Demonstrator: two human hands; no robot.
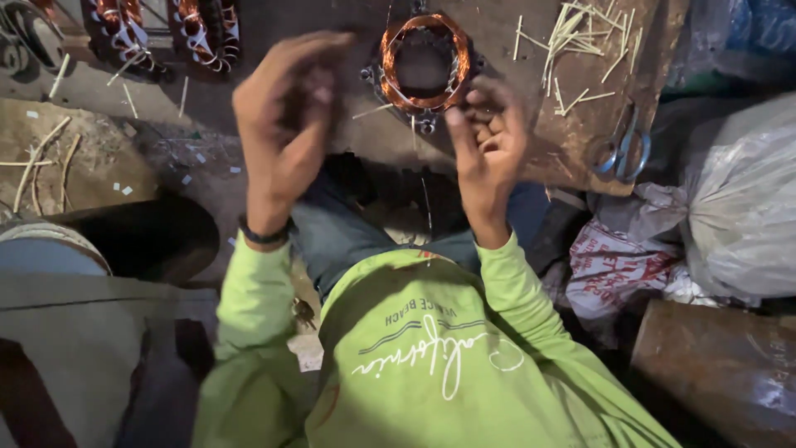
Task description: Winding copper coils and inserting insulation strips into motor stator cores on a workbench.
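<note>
Down below the head camera, both hands are raised over a dark, worn worktop (pixel 572 141), in front of a motor stator (pixel 424 65) wound with a ring of copper wire. That stator lies flat on the worktop near the top middle of the view, its copper coil circling a dark open centre. The right hand (pixel 489 149) is just beside the stator's lower right edge, fingers curled inward and thumb up; whether it pinches anything cannot be told. The left hand (pixel 286 124) is blurred, held up to the left of the stator and apart from it, fingers loosely bent with nothing visible in them; a dark band (pixel 264 234) circles its wrist. Both arms wear bright green sleeves (pixel 249 299). A loose pile of thin pale sticks (pixel 580 37) lies on the worktop to the right of the stator, and a pair of scissors (pixel 623 149) with bluish handles rests near the worktop's right edge. More copper-wound stators (pixel 162 29) sit at the top left. Crumpled plastic bags (pixel 730 199) are heaped at the right, well apart from the hands.
</note>
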